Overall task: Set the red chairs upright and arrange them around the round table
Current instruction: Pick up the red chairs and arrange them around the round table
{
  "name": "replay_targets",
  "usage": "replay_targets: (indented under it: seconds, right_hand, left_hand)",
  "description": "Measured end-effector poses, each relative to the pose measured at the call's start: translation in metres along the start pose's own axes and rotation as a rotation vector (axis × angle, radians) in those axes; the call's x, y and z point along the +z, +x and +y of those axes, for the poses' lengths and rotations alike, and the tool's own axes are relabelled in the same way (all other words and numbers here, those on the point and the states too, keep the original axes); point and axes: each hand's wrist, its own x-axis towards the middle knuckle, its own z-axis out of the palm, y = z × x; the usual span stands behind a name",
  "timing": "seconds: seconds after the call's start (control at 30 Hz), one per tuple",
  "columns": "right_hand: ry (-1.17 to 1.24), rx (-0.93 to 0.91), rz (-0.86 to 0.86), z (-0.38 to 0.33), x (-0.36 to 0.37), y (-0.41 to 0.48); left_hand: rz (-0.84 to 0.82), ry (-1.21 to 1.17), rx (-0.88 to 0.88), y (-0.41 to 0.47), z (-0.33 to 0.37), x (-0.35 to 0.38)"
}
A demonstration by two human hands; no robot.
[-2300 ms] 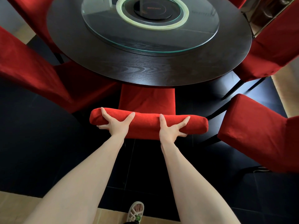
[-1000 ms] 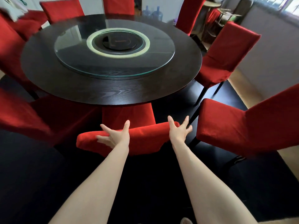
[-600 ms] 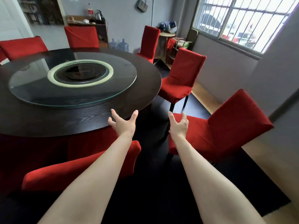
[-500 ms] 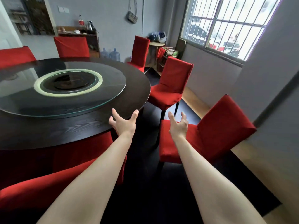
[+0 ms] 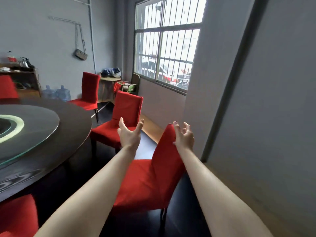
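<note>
Empty hands reach toward the nearest red chair (image 5: pixel 147 183).
The left hand (image 5: pixel 129 134) and right hand (image 5: pixel 184 136) are spread, holding nothing; the backrest (image 5: pixel 165 147) top stands just beside the right.

Red fabric covers every chair. The nearest chair (image 5: pixel 147 182) stands upright near the dark round worktop (image 5: pixel 68 127), seat turned toward it. A second chair (image 5: pixel 126 115) stands upright farther along the rim, a third chair (image 5: pixel 89 91) beyond it, a fourth chair (image 5: pixel 6 88) at the far side. A fifth chair (image 5: pixel 17 216) shows blurred at lower left
</note>
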Motion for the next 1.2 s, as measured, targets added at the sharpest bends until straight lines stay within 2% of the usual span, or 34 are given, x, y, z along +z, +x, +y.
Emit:
replay_targets:
  seconds: [0.3, 0.57, 0.9, 1.03, 1.2]
  right_hand:
    - [0.091, -0.024, 0.117, 0.0, -0.111, 0.122]
    - [0.082, -0.078, 0.138, 0.024, -0.15, 0.239]
    - [0.081, -0.052, 0.021, 0.064, -0.128, 0.435]
    - [0.083, -0.046, -0.049, 0.077, -0.105, 0.479]
    - [0.102, -0.035, -0.228, 0.096, -0.052, 0.541]
  left_hand:
    - [-0.175, -0.034, 0.127, 0.002, 0.036, 0.171]
    - [-0.225, -0.066, 0.186, 0.044, 0.029, 0.299]
    - [-0.128, -0.078, 0.166, 0.149, 0.003, 0.449]
    - [-0.059, -0.039, 0.137, 0.177, -0.009, 0.467]
    - [0.107, 0.005, 0.1, 0.225, -0.031, 0.484]
